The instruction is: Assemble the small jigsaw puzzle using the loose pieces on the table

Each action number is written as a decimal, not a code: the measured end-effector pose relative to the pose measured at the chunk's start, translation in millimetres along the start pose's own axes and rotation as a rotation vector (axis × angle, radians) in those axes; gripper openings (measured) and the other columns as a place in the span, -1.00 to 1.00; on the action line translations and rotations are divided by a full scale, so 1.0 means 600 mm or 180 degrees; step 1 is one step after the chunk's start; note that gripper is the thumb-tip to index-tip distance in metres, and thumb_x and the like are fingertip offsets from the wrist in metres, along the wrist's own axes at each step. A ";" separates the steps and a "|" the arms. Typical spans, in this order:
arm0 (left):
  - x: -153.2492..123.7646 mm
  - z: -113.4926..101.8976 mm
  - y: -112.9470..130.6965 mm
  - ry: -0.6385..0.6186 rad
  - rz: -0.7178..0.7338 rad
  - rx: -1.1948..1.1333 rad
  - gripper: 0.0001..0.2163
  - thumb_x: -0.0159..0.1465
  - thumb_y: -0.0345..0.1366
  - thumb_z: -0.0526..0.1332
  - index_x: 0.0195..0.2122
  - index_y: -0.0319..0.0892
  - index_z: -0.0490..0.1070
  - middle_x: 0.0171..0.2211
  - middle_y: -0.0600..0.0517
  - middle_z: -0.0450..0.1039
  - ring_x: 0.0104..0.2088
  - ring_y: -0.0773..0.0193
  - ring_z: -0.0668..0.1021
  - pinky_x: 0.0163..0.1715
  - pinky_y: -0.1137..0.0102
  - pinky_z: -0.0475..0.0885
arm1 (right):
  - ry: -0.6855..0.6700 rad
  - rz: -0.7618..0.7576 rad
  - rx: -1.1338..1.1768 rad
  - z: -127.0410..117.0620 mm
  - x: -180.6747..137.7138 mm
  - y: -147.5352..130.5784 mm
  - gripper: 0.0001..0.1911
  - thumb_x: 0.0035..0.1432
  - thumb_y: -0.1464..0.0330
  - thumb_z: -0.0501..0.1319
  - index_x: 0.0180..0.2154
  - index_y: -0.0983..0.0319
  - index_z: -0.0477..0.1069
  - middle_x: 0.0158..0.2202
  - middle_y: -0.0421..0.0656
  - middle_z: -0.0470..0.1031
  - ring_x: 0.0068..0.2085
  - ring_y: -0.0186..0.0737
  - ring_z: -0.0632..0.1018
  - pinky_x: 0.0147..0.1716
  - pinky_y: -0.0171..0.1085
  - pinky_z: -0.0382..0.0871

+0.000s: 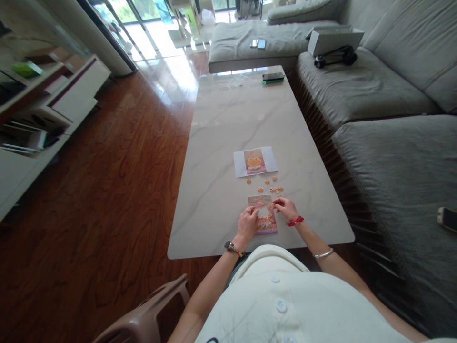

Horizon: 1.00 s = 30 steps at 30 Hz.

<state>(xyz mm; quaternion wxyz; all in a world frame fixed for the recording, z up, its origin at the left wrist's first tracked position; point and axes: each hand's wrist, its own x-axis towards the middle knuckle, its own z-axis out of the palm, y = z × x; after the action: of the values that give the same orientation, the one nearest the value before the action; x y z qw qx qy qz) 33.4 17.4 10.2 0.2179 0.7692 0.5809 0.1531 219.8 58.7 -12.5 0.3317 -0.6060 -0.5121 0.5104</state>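
Note:
A partly filled jigsaw puzzle (266,228) in pink and orange lies on the table near its front edge, with a pale gap in the middle. My left hand (247,223) rests on its left side, fingers curled and closed at the gap; whatever is in them is too small to make out. At the right edge of the puzzle, my right hand (286,208) is closed in a pinch, apparently on a small puzzle piece. Several loose orange puzzle pieces (249,181) are scattered just beyond. Behind them lies a creased paper sheet (272,159) with a printed picture (254,162).
The long marble-patterned table (221,114) carries a dark phone-like device (273,77) at its far right corner. A grey sofa (385,133) runs along the right, holding a white box (335,40). A plastic stool (143,314) stands front left; a low cabinet (78,90) is far left.

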 end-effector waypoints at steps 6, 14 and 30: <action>0.004 0.004 -0.002 0.0007 0.0025 -0.0096 -0.74 0.09 -0.47 0.03 -0.19 -0.15 0.30 -0.13 -0.05 0.30 -0.11 0.27 0.34 -0.15 0.34 0.27 | 0.0120 -0.0012 0.0308 0.003 0.004 -0.004 -0.78 -0.18 0.38 0.15 -0.36 0.25 0.26 -0.52 -0.24 0.36 -0.50 -0.36 0.46 -0.58 -0.36 0.42; 0.012 0.002 -0.001 -0.0014 0.0050 0.0092 -0.71 0.09 -0.47 0.02 -0.14 -0.15 0.28 -0.10 -0.07 0.27 -0.10 0.24 0.33 -0.16 0.32 0.28 | 0.0004 -0.0170 -0.0100 0.020 0.018 -0.007 -0.80 -0.19 0.42 0.15 -0.38 0.25 0.30 -0.49 -0.21 0.42 -0.49 -0.36 0.47 -0.55 -0.37 0.39; 0.039 -0.001 -0.018 0.0350 0.0116 0.0142 -0.75 0.09 -0.47 0.03 -0.21 -0.13 0.31 -0.14 -0.05 0.29 -0.14 0.27 0.36 -0.15 0.32 0.32 | 0.0839 -0.0445 -0.2026 -0.022 0.040 -0.018 -0.91 -0.13 0.45 0.10 -0.48 0.23 0.35 -0.41 -0.14 0.39 -0.42 -0.33 0.42 -0.40 -0.37 0.25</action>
<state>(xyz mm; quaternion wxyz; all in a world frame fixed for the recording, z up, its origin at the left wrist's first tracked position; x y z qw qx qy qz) 30.6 42.8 4.5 0.1656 0.7748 0.5811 0.1861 228.1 85.9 -5.5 0.2236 -0.7032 -0.6385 0.2185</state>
